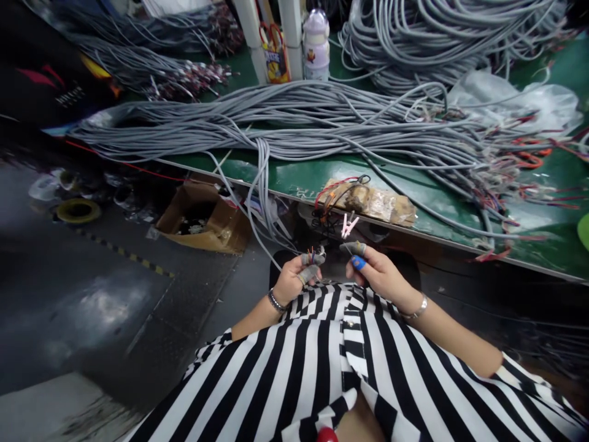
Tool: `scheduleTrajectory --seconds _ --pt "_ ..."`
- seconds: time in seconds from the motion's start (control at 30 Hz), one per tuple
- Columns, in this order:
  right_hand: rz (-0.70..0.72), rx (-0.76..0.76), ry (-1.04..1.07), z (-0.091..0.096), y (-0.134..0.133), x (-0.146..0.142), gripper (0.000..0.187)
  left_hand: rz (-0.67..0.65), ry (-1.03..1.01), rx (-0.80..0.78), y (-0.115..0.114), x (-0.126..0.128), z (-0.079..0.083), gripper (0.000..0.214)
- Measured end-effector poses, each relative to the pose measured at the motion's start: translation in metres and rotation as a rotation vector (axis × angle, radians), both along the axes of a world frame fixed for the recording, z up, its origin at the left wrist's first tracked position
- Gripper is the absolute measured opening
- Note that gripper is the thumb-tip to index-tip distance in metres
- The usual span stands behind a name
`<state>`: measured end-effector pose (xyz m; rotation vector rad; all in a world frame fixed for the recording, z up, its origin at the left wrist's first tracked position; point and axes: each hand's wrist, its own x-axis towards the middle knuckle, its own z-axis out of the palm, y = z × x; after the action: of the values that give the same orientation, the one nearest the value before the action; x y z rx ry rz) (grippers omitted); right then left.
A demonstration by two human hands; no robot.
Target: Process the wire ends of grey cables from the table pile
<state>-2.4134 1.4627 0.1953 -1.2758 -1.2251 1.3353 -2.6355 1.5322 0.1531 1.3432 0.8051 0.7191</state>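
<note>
Grey cable end (316, 253) tight between left hand (292, 279) fingers; right hand (378, 274) fingers narrow, just beside.

A green-topped workbench (304, 178) spans the far side, running to the right edge; two white posts (251, 37) rise at its far middle; under its near left end an open cardboard box (207, 218) sits on the dark, glossy floor (55, 356); a yellow-black striped line (124, 252) crosses the floor; pale light reflects near left.

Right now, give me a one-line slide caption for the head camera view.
Left hand pinches a gray cable end, right hand close beside it, at a green bench heaped with gray cables.
</note>
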Motion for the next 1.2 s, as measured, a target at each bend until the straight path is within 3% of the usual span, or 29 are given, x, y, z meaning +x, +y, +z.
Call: scheduleTrajectory --seconds 0.17,0.5,1.2 --pt "0.114 -0.135 0.095 0.002 0.003 -0.007 0.024 -0.004 0.035 0.035 -0.001 0.0 0.004 0.035" --pt "0.303 -0.386 0.36 0.004 0.013 -0.013 0.048 -0.072 0.185 0.224 0.0 -0.003 -0.001 0.021" --pt "0.264 -0.393 0.326 -0.007 0.013 -0.021 0.04 -0.034 0.243 0.323 0.001 -0.003 0.006 0.018"
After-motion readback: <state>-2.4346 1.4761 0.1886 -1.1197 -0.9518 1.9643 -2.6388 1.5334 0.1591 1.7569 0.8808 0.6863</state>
